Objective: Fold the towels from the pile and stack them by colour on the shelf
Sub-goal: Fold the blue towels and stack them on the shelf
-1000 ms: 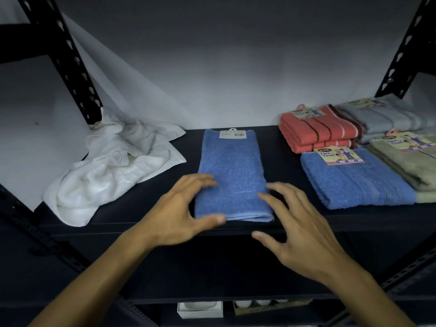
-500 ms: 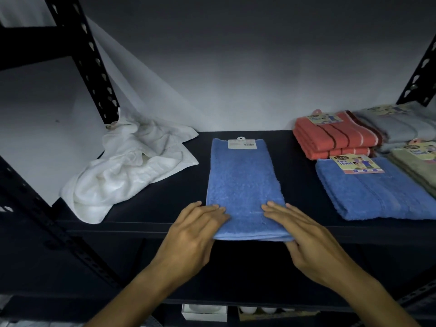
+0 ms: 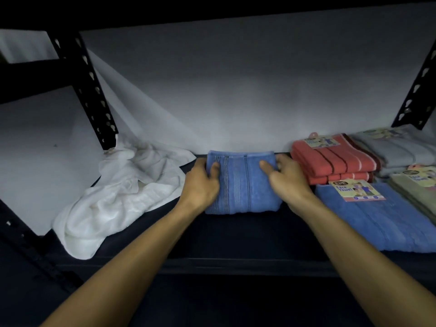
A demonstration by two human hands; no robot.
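Observation:
A blue towel [image 3: 243, 185], folded over into a short thick rectangle, lies on the dark shelf [image 3: 236, 246] near the back wall. My left hand [image 3: 200, 182] grips its left edge, thumb on top and fingers round the side. On the opposite edge my right hand [image 3: 286, 178] holds it the same way. A crumpled white towel [image 3: 118, 197] lies loose at the shelf's left end. To the right sit folded stacks: red striped towels [image 3: 330, 161], a flat blue towel [image 3: 377, 220] with a paper label, grey towels [image 3: 401, 147] and a beige towel [image 3: 420, 192].
Black perforated uprights stand at the back left [image 3: 89, 95] and back right [image 3: 420, 86]. Another shelf board runs dark overhead. A white wall closes the back. A lower frame rail slants at the left [image 3: 30, 251].
The blue towel lay long and flat; both hands took its near end and folded it back over itself, halving its length. The hands now sit further back on the shelf.

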